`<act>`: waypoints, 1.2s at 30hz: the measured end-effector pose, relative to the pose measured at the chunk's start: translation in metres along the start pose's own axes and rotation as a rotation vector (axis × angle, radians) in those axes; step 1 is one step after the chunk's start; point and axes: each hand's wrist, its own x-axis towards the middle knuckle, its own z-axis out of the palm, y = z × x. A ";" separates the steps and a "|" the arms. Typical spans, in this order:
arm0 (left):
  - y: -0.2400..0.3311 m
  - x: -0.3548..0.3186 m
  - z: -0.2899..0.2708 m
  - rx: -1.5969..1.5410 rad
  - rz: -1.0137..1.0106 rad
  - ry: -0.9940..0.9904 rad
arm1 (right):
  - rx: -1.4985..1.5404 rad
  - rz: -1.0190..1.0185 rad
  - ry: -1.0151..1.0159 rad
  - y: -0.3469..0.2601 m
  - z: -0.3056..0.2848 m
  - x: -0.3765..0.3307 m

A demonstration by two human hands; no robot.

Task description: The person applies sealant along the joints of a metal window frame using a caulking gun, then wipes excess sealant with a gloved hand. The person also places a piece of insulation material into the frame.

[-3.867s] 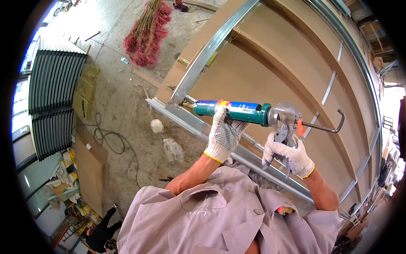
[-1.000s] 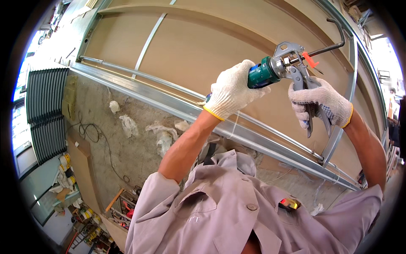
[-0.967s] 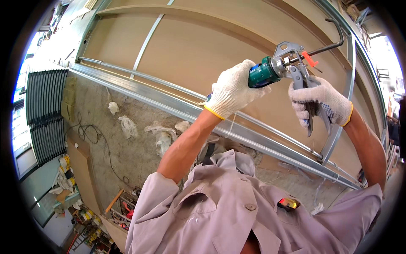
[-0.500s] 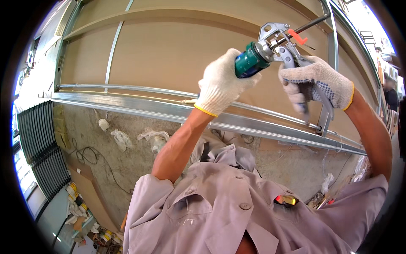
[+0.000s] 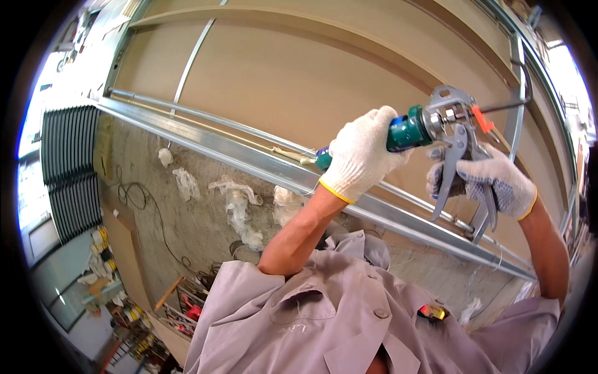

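Observation:
A caulking gun (image 5: 453, 111) with a grey metal frame, an orange catch and a dark bent rod holds a green cartridge (image 5: 408, 131). My left hand (image 5: 366, 148), in a white knit glove with a yellow cuff, is wrapped round the cartridge. Beyond that hand the cartridge's front end and pale nozzle (image 5: 293, 155) point left, close over the metal rail (image 5: 249, 156). My right hand (image 5: 501, 184), in a glove with blue dots, grips the gun's handle, its fingers reaching to the trigger (image 5: 453, 165). Trigger and handle stand apart.
A large brown panel (image 5: 299, 75) in a metal frame lies before me, crossed by ribs. Plastic scraps (image 5: 238, 215) and a dark cable (image 5: 156, 215) are on the concrete floor. Dark slatted pieces (image 5: 68, 168) stand at left, with tools (image 5: 190, 305) in a box at lower left.
The caulking gun has turned more level, and its nozzle now shows beside the rail. Both hands sit lower and further right in the picture. The view has also shifted.

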 end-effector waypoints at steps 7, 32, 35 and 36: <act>0.015 -0.012 0.028 0.143 0.206 0.058 | -0.108 -0.034 -0.010 0.049 -0.043 -0.015; -0.137 -0.095 -0.139 0.517 -0.102 0.230 | 0.881 -0.008 -0.112 0.251 -0.070 0.033; -0.129 -0.130 -0.112 0.204 -0.178 0.186 | 0.931 -0.021 -0.205 0.262 -0.066 0.033; -0.106 -0.142 -0.095 -0.001 -0.377 0.099 | 0.960 -0.038 -0.263 0.267 -0.066 0.035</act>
